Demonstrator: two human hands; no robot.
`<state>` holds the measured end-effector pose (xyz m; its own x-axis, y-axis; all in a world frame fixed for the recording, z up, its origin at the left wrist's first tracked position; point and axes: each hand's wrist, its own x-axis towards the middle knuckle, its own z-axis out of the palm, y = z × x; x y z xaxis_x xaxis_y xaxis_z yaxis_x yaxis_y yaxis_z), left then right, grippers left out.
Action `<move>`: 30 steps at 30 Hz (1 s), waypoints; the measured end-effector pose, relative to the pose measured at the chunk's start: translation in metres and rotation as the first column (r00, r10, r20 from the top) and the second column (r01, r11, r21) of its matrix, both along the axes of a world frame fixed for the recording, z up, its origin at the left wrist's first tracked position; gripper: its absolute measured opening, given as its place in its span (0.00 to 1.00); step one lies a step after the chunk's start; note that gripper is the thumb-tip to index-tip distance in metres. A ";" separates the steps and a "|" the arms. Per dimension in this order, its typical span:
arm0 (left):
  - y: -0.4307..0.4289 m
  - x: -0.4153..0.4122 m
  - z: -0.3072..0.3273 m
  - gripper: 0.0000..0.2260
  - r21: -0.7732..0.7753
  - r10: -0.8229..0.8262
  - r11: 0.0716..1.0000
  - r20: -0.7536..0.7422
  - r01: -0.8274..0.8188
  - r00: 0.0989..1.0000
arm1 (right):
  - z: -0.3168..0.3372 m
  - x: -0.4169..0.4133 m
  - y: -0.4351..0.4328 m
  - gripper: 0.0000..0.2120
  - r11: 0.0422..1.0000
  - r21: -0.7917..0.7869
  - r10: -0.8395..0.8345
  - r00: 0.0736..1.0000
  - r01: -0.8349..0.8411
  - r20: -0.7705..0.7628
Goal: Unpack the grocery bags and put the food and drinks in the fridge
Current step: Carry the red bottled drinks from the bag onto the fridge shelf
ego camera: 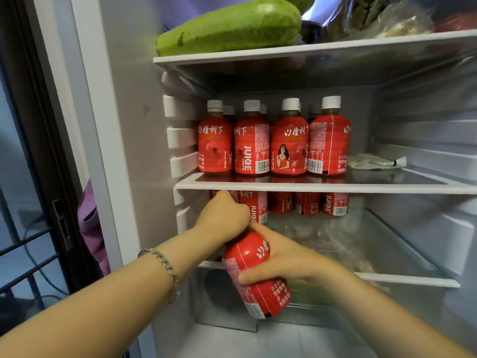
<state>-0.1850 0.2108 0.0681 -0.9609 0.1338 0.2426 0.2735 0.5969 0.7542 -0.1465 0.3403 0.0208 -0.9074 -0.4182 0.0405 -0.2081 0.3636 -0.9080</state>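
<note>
Just below the middle shelf [361,188], the right hand [281,257] grips a tilted juice bottle [258,298], probably angled to clear that edge, while the left hand [223,215] curls against the lower row [307,202], its hold hidden.

This looks like a home, seen at an open household fridge [124,151] with white-edged glass shelves [309,187] and ribbed side walls. The top shelf holds a large green gourd [232,27] at the left and food in clear plastic bags [387,21] to its right. The shelves below carry rows of small red juice bottles [289,148], a family's stock and not a shop display. Left of the fridge stands a dark-framed door [33,125] with metal bars [25,250], a purple cloth [90,228] hanging beside it and a loose cable [49,277] beyond.
</note>
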 end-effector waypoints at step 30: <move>0.036 -0.068 -0.041 0.27 -0.972 -0.405 0.140 -0.231 -0.189 0.885 | -0.007 -0.083 0.057 0.36 0.548 0.174 -0.763 0.574 0.818 -0.296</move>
<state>-0.2530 0.2470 0.0272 -0.7723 0.6269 0.1029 0.4501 0.6543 -0.6077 -0.2292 0.3976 0.0134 -0.8618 0.4498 0.2344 0.1510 0.6688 -0.7280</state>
